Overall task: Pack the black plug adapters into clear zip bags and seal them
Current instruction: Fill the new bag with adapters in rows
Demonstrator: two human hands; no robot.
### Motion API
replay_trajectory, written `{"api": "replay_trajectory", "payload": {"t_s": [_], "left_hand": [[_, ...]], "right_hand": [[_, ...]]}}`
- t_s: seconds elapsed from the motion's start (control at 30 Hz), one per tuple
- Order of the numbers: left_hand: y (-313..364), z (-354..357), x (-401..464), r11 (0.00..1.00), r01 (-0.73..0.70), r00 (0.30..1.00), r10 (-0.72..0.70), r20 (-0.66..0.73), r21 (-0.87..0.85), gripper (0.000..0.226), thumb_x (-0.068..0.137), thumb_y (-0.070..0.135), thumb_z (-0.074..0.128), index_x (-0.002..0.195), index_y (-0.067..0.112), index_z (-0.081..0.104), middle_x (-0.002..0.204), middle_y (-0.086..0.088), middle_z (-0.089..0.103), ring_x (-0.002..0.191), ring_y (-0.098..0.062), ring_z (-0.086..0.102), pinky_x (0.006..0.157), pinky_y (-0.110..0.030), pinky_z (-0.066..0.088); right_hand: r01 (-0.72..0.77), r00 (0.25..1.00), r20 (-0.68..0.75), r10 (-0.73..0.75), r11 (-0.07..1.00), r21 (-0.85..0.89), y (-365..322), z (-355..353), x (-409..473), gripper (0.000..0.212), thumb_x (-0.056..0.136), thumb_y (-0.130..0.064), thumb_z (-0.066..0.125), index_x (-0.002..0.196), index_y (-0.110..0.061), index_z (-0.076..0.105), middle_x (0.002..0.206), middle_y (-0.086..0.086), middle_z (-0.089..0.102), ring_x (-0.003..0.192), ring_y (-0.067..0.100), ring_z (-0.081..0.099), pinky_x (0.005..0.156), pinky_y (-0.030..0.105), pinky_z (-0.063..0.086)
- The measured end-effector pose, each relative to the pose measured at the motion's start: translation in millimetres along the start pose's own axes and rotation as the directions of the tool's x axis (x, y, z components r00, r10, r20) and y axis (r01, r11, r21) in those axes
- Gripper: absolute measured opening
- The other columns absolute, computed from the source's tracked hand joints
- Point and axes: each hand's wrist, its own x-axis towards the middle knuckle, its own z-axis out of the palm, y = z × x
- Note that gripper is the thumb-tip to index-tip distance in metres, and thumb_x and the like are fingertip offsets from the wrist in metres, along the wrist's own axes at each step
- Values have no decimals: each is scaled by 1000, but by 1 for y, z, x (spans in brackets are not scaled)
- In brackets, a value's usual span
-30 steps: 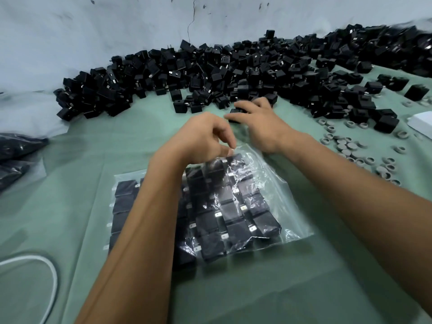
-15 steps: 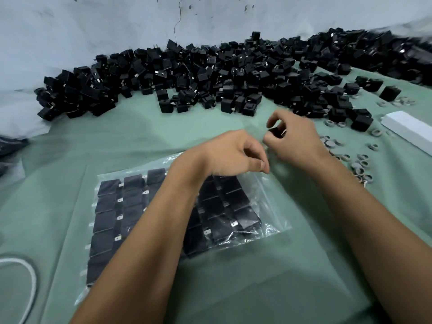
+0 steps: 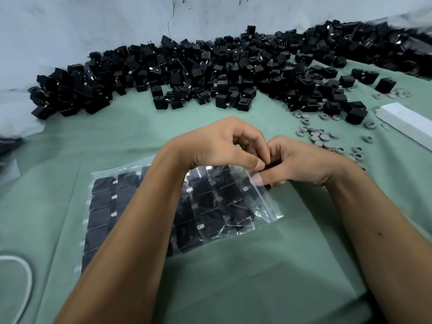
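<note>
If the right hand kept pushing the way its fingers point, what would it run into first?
Probably the left hand: the right hand points left, holding a black plug adapter at the clear zip bag mouth, fingertips almost touching. Depth is unclear.

Dim, even overhead light; soft arm shadows on table (image 3: 233, 277); glare on bag (image 3: 264, 206); wide-angle warp, blur at edges.
</note>
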Motion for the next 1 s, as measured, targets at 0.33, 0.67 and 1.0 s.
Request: {"api": "replay_trajectory", "payload": {"t_s": [0.33,0.67,1.0], "left_hand": [[-3,2,2,1000,-5,1000,5,-9,-5,22,80,1,84,100,2,75,94,-17,75,90,-30,71,90,-37,56],[2,7,4,998,-54,997,52,-56,-36,19,78,-5,83,95,-6,73,91,-24,74,89,-41,69,90,-52,56],[2,10,6,999,-34,999,33,-34,-28,19,79,-5,82,95,-6,73,90,-23,74,87,-40,70,90,-55,56]], "right_hand": [[-26,991,131,28,1000,-14,0,2,-1,8,84,-9,81,84,-4,75,67,3,67,54,10,55,51,19,46],[-60,994,84,67,995,-76,-3,6,0,28,80,-11,84,95,9,71,76,11,72,61,19,62,52,22,52],[-90,991,95,98,992,-86,-7,8,-4,21,78,-9,84,97,-6,76,91,16,76,81,34,73,72,36,63]]}}
